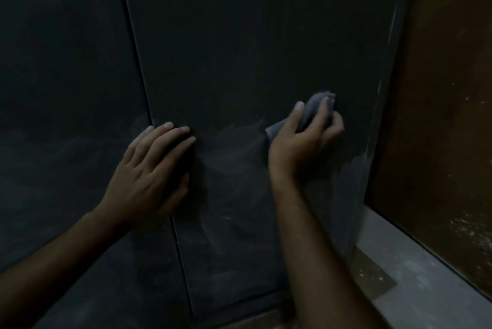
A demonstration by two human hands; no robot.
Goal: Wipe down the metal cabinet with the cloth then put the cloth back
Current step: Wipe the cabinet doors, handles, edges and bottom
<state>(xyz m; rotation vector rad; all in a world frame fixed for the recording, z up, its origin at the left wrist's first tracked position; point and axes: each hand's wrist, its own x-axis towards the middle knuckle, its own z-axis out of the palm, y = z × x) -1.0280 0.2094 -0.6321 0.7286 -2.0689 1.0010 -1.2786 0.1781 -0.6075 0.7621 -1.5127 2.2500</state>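
— Where do we have the cloth?
— Bunched in our right hand, at three o'clock on the dark metal cabinet, seemingly pressed against it.
— Our left hand?
— Flat, fingers straight, beside the door seam.

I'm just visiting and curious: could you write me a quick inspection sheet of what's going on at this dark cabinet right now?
Surface: dark metal cabinet, two door panels with a seam between them; pale dusty smears low on the panels.
Job's things: grey cloth, bunched up and pressed to the right-hand panel.
Clutter: nothing seen.
Hands: right hand grips the cloth against the cabinet; left hand rests flat on the cabinet near the seam, fingers straight, holding nothing.
Cables: nothing seen.
Surroundings: brown wall to the right with pale specks; light ledge at its foot, dusty. Lighting is dim, so fine detail is hard to tell.
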